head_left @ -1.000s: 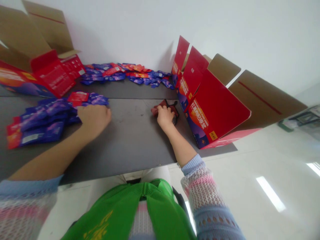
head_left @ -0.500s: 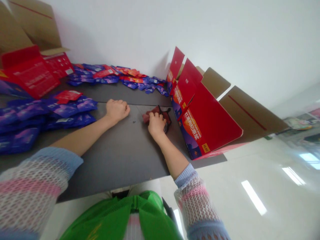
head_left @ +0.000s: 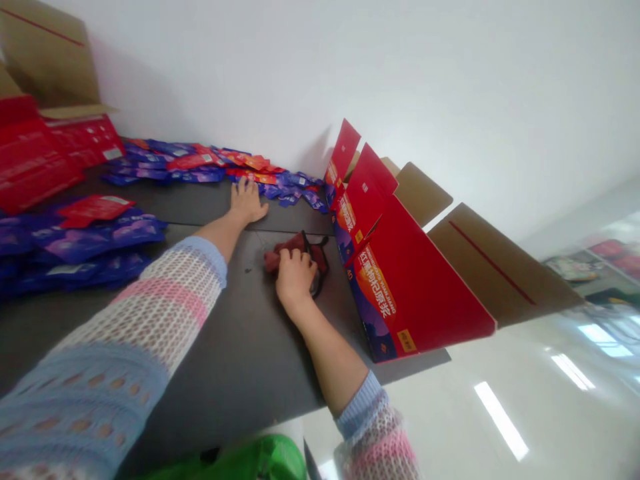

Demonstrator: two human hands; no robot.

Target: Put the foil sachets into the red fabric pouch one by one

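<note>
My left hand (head_left: 246, 202) lies flat with fingers stretched out on the dark table (head_left: 210, 347), its fingertips touching the far row of purple and red sachets (head_left: 210, 163) along the wall. My right hand (head_left: 295, 277) is curled over a small dark red object (head_left: 284, 248) with a black loop, beside a tilted red carton (head_left: 400, 273).
A heap of purple sachets (head_left: 75, 243) with one red packet (head_left: 93, 208) on top lies at the left. Another open red carton (head_left: 45, 143) stands at the far left. The table's near edge drops to a shiny white floor (head_left: 500, 413).
My left hand moved from the left sachet heap across the table to the far row and opened flat. My right hand stayed on the dark red object.
</note>
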